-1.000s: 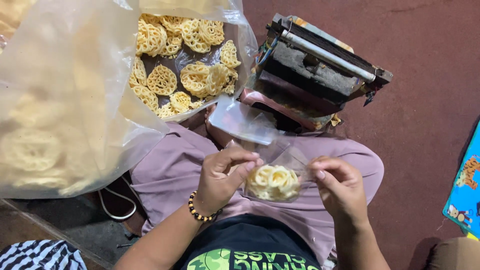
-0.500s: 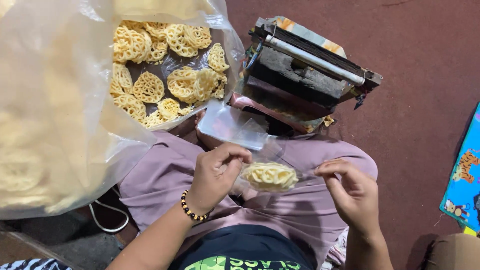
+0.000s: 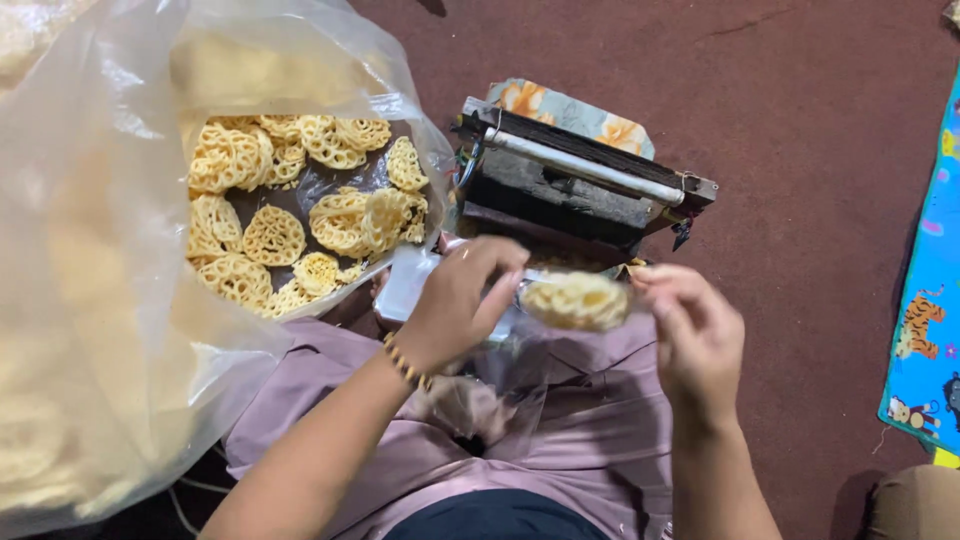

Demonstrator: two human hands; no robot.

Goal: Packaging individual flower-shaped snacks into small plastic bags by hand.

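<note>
- Crackers (image 3: 290, 225), lacy yellow rounds, fill my big clear sack (image 3: 90, 300) in the frame's left half.
- Centre: my left hand (image 3: 462, 300) is closed, pinching the small clear bag (image 3: 500, 370), which half a second ago lay lower over my lap; it looks ready for closing.
- Above it, the dark sealing machine (image 3: 575, 185).
- Right of centre: my right hand (image 3: 695, 335), fingers curled, grips the bag's other edge beside the cracker stack (image 3: 577, 300).
</note>
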